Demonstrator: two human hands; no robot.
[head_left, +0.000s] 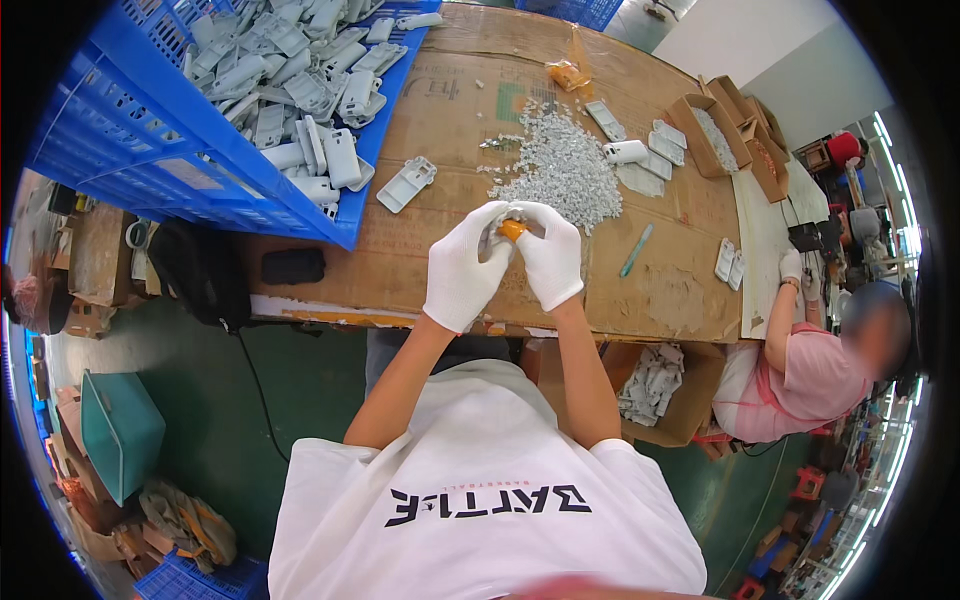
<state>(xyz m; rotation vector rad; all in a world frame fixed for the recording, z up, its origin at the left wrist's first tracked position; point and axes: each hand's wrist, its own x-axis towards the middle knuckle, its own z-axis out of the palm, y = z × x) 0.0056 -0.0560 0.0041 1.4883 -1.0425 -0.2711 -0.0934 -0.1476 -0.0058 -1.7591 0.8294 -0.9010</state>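
Observation:
My left hand [467, 265] and my right hand [549, 255], both in white gloves, meet above the cardboard-covered table [440, 270]. Their fingers are curled together at the tips. A small orange piece [513, 230] shows between them, by the right thumb; whether it is held or worn on the thumb I cannot tell. Whatever else the fingers pinch is hidden. Just beyond my hands spreads a heap of small clear-white pieces [565, 165]. To the left of it lies one pale grey plastic housing [407, 184], open side up.
A blue crate [190, 150] full of pale housings leans at the left. Several more housings [660, 150], a teal pen-like tool [636, 250] and cardboard boxes [710, 135] are at the right. A carton [690, 400] of white parts stands below the table edge. A co-worker [800, 370] sits at right.

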